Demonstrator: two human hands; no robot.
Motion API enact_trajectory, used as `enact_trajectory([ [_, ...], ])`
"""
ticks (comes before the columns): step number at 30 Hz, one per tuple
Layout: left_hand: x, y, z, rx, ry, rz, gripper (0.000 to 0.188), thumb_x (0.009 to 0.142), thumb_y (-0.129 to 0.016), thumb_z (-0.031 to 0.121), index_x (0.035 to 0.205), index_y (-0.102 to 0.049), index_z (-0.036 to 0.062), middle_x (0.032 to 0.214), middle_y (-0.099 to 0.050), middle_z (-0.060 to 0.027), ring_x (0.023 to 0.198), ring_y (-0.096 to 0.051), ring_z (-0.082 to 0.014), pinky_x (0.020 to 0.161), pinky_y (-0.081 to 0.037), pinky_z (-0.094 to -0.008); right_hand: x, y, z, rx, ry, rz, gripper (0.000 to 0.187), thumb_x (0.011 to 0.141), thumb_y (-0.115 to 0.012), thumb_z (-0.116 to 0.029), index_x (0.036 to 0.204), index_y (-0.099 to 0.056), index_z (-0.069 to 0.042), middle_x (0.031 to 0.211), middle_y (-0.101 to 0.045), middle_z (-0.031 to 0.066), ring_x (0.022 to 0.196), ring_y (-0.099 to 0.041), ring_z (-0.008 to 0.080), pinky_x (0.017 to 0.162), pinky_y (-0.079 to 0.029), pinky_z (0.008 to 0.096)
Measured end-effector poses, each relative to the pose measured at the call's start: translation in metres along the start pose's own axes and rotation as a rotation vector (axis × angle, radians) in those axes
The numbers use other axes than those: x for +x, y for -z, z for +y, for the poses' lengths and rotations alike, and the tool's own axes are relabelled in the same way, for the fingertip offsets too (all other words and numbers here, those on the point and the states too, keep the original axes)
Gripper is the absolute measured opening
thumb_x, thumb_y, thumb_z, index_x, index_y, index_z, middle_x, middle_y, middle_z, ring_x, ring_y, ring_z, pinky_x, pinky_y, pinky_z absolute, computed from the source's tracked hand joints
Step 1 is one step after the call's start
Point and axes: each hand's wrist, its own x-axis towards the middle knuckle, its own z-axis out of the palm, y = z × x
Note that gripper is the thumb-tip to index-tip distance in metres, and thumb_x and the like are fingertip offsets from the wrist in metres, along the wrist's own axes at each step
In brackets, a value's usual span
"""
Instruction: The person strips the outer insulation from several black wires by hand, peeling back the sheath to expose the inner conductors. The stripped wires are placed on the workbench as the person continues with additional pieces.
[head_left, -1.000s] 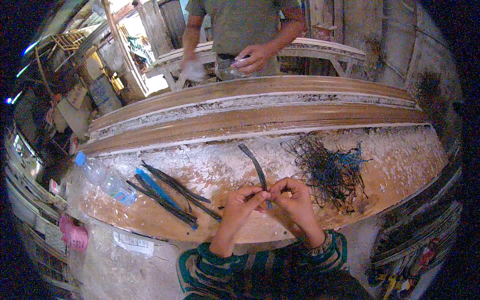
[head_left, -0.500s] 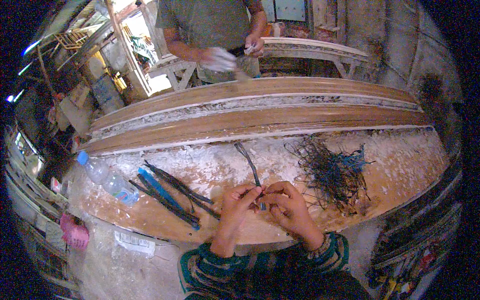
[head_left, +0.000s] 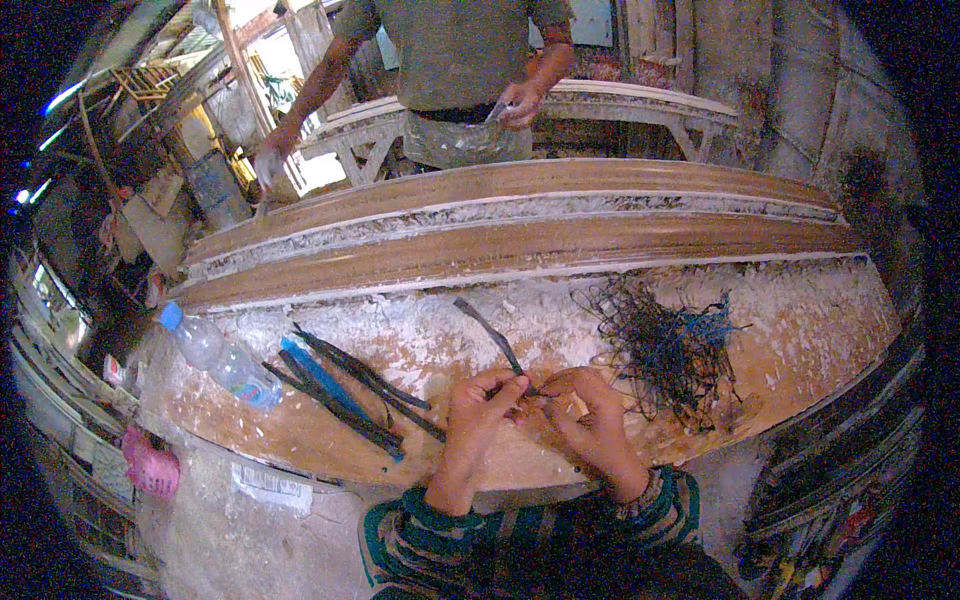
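Observation:
Between thumb and fingers my left hand (head_left: 472, 420) pinches a dark, thin bundle of strands (head_left: 487, 330), whose far end sticks out up and to the left over the table. My right hand (head_left: 595, 425) is closed in a pinch just beside it, with a thin dark strand (head_left: 536, 392) running between the two hands. Left of my hands lie several black bundles (head_left: 365, 372) and a blue one (head_left: 325, 378), side by side. To the right sits a loose tangle of black and blue strands (head_left: 665, 350).
A clear plastic bottle with a blue cap (head_left: 222, 358) lies at the left of the flake-strewn wooden table (head_left: 330, 455). Long wooden mouldings (head_left: 520, 238) span its far side. Beyond them stands a co-worker (head_left: 460, 60), one arm stretched left. A pink item (head_left: 150, 462) is at lower left.
My right hand has shifted slightly right, away from my left. The bundle's far end has swung left and down. The co-worker's arm has reached out to the left along the moulding.

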Motion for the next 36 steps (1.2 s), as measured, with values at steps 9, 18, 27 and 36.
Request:
enact_trajectory([
  [9, 0.005, 0.000, -0.017, -0.089, -0.041, -0.197, 0.018, 0.082, -0.059, 0.015, 0.090, -0.061, -0.0013, 0.072, -0.061, -0.0052, 0.058, -0.055, -0.0106, 0.050, -0.046, -0.0221, 0.000, 0.001, -0.006, 0.539, -0.434, 0.147, 0.008, 0.072, -0.062, -0.002, 0.080, -0.060, 0.000, 0.077, -0.059, 0.0049, 0.074, -0.054, 0.0135, 0.070, -0.041, 0.0233],
  [18, 0.004, -0.001, -0.015, -0.131, -0.100, -0.084, 0.016, 0.083, -0.058, 0.013, 0.089, -0.061, -0.0002, 0.078, -0.061, -0.0054, 0.066, -0.057, -0.0116, 0.054, -0.048, -0.0235, 0.003, 0.003, -0.010, 0.258, -0.356, 0.031, 0.015, 0.070, -0.063, -0.002, 0.084, -0.066, -0.004, 0.082, -0.065, 0.0070, 0.074, -0.058, 0.0148, 0.069, -0.042, 0.0261],
  [27, -0.002, -0.007, -0.012, -0.118, -0.206, -0.090, 0.011, 0.081, -0.058, 0.008, 0.090, -0.059, 0.0014, 0.085, -0.061, -0.0060, 0.069, -0.057, -0.0109, 0.054, -0.047, -0.0229, 0.000, -0.002, 0.000, 0.154, -0.269, 0.039, 0.005, 0.073, -0.063, -0.005, 0.076, -0.062, -0.001, 0.076, -0.062, 0.0068, 0.072, -0.057, 0.0147, 0.067, -0.043, 0.0266],
  [36, 0.000, -0.004, -0.022, -0.197, -0.242, -0.204, 0.008, 0.081, -0.057, 0.006, 0.087, -0.052, 0.0047, 0.078, -0.056, -0.0020, 0.065, -0.053, -0.0096, 0.053, -0.045, -0.0220, -0.001, -0.005, -0.005, 0.566, -0.623, -0.148, 0.008, 0.079, -0.058, -0.004, 0.077, -0.051, -0.002, 0.072, -0.056, 0.0044, 0.066, -0.055, 0.0120, 0.063, -0.043, 0.0245],
])
